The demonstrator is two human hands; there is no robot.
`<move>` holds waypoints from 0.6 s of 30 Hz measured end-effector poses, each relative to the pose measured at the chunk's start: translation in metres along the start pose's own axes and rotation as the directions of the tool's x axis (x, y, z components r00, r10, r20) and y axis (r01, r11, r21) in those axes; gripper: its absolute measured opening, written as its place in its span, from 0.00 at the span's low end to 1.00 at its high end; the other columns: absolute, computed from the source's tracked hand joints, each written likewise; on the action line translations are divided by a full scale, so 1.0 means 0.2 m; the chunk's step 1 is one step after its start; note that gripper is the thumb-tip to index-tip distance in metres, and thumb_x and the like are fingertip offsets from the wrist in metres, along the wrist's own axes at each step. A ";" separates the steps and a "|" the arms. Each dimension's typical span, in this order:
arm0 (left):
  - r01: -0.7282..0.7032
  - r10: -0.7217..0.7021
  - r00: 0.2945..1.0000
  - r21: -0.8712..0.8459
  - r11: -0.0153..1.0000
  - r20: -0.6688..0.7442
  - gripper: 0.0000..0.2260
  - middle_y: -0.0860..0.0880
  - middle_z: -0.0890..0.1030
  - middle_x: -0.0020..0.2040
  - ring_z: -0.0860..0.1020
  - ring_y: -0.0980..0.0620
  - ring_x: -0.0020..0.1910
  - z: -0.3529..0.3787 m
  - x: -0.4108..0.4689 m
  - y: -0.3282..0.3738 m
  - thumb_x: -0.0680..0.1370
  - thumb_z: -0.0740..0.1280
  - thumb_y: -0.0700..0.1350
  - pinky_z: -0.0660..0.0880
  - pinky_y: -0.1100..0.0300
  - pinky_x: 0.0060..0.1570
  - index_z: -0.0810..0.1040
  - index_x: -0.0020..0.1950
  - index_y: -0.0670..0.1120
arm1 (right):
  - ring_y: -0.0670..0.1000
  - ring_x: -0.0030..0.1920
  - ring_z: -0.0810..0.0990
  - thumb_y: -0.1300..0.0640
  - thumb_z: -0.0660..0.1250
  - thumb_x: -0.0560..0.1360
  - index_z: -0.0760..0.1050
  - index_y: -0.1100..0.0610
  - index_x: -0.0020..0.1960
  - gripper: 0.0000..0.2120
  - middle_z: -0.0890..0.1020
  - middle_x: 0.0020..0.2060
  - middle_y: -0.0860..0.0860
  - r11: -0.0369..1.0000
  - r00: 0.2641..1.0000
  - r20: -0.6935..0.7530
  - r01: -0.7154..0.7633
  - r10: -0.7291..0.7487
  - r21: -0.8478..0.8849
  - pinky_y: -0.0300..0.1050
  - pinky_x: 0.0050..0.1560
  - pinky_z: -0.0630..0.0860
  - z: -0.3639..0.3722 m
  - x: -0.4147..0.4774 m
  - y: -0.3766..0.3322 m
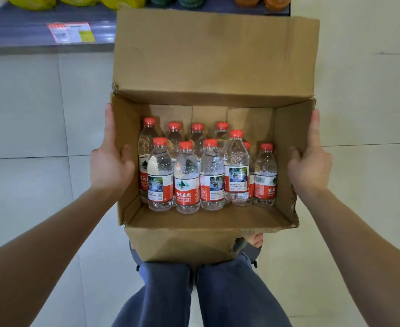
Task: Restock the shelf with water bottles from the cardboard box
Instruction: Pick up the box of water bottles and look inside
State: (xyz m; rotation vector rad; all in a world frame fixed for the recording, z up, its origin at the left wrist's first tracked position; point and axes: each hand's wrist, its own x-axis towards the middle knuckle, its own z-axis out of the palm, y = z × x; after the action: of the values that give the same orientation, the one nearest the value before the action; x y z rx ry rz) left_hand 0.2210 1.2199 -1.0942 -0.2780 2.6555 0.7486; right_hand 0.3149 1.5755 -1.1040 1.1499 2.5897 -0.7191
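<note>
An open cardboard box (208, 218) is held in front of me above the floor, its far flap standing up. Inside stand several clear water bottles (186, 180) with red caps and red-and-white labels, grouped toward the far and left part of the box. My left hand (110, 166) grips the box's left wall, thumb inside over the rim. My right hand (309, 166) grips the right wall the same way, thumb inside.
A shop shelf (29, 29) with a price tag (69, 31) runs across the top left, carrying yellow packs and coloured drink bottles. Pale floor tiles (29, 114) lie all around. My legs in blue trousers (206, 296) are below the box.
</note>
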 end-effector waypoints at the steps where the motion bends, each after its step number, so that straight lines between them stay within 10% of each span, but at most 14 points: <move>1: -0.009 0.009 1.000 -0.001 1.000 -0.009 0.39 0.42 0.70 0.26 0.70 0.42 0.25 -0.05 -0.02 0.00 0.82 0.60 0.37 0.72 0.53 0.31 0.43 0.84 0.62 | 0.50 0.27 0.70 0.62 0.61 0.82 0.42 0.40 0.82 0.40 0.70 0.25 0.53 1.000 1.000 -0.009 0.003 -0.003 -0.001 0.42 0.39 0.65 -0.03 -0.03 -0.03; 18: -0.017 0.009 0.988 -0.053 0.998 -0.154 0.41 0.40 0.75 0.30 0.73 0.40 0.29 -1.34 -0.39 -0.09 0.79 0.62 0.35 0.71 0.51 0.37 0.46 0.85 0.59 | 0.55 0.29 0.75 0.62 0.62 0.81 0.41 0.37 0.81 0.41 0.74 0.27 0.53 0.985 0.985 -0.017 0.173 -0.172 0.028 0.47 0.44 0.76 -0.60 -0.68 -0.95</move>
State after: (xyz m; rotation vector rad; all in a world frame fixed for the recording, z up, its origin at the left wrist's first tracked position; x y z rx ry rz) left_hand 0.2188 1.0690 -0.8593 -0.3464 2.7866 0.8348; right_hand 0.2652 1.4417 -0.8824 0.9497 2.7241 -0.7897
